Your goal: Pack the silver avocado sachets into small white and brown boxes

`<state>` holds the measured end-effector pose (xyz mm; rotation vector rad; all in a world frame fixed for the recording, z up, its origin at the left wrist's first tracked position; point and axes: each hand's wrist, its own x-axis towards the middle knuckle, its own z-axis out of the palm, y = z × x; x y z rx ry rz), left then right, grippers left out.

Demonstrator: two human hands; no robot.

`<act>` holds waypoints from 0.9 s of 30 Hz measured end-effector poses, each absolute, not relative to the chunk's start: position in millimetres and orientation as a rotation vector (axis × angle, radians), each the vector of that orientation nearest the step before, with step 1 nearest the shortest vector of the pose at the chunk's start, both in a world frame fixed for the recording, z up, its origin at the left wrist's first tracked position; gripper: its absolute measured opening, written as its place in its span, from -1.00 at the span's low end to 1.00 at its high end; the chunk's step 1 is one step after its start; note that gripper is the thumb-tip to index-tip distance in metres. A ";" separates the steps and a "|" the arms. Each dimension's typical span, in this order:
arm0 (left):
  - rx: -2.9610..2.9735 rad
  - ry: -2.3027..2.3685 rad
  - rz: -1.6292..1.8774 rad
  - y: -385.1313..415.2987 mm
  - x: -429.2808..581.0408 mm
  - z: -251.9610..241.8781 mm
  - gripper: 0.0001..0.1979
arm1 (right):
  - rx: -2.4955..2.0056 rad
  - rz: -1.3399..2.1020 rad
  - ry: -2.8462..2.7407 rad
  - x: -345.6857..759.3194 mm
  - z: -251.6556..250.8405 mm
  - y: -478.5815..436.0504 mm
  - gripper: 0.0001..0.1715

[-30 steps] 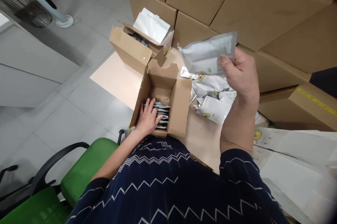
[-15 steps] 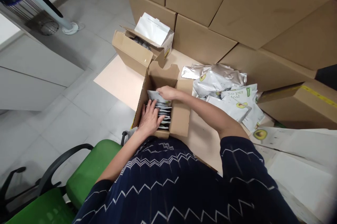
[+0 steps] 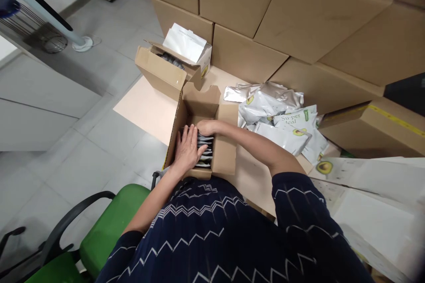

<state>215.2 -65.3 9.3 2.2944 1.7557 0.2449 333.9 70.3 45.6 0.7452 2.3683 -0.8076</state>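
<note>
An upright row of thin grey sachets (image 3: 205,150) stands packed in an open cardboard box (image 3: 225,141) in front of me. My left hand (image 3: 188,148) lies over the row's left side, fingers stretched out, thumb apart across the sachets. Down inside the box, at the far end of the row, my right hand (image 3: 206,127) is closed with its fingers curled at the sachet it has brought in. That sachet is mostly hidden behind both hands. The far part of the box shows bare cardboard.
Behind the box stand another opened carton (image 3: 161,72) and a white box (image 3: 186,44). Silver and white avocado pouches (image 3: 282,119) lie heaped to the right. Stacked cartons (image 3: 242,1) form a wall at the back. A green chair (image 3: 113,225) is at lower left.
My right hand has lowered the sachet into the box against the row's far end. My left hand's fingers now lie straighter over the row. The view has shifted slightly.
</note>
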 end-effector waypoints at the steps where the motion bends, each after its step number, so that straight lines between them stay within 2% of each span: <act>1: 2.297 1.762 0.237 -64.4 215.6 9.0 -0.26 | 0.740 -0.829 2.380 338.1 52.1 70.8 -0.63; 3: 2.308 1.771 0.223 -63.5 216.0 9.0 -0.26 | 0.761 -1.000 2.468 355.0 67.8 77.1 -0.66; 5: 2.318 1.773 0.197 -63.3 215.9 9.4 -0.26 | 0.867 -1.355 2.612 382.3 81.4 93.6 -0.69; 7: 2.321 1.773 0.164 -63.1 215.9 10.0 -0.27 | 1.246 -1.667 2.717 414.6 84.5 120.3 -0.69; 8: 2.322 1.774 0.149 -62.9 216.1 10.4 -0.27 | 1.549 -1.695 2.741 430.2 80.2 136.0 -0.66; 10: 2.322 1.780 0.131 -62.4 216.4 10.9 -0.28 | 2.163 -1.455 2.693 456.5 59.4 167.1 -0.60; 12: 2.321 1.785 0.125 -62.2 216.7 11.2 -0.29 | 2.413 -0.995 2.536 473.3 26.6 191.1 -0.54; 14: 2.322 1.787 0.124 -62.5 216.8 11.1 -0.29 | 2.285 -0.644 2.320 481.0 -10.0 203.8 -0.33; 17: 2.327 1.792 0.125 -63.7 216.5 10.6 -0.29 | 2.057 -0.419 2.050 482.7 -57.5 205.4 -0.12; 22: 2.320 1.790 0.091 -64.7 216.2 11.2 -0.29 | 2.162 -0.488 2.017 482.6 -95.2 197.7 -0.32; 27: 2.302 1.795 0.087 -63.5 216.4 12.4 -0.32 | 2.313 -0.541 2.086 487.7 -84.4 202.0 -0.50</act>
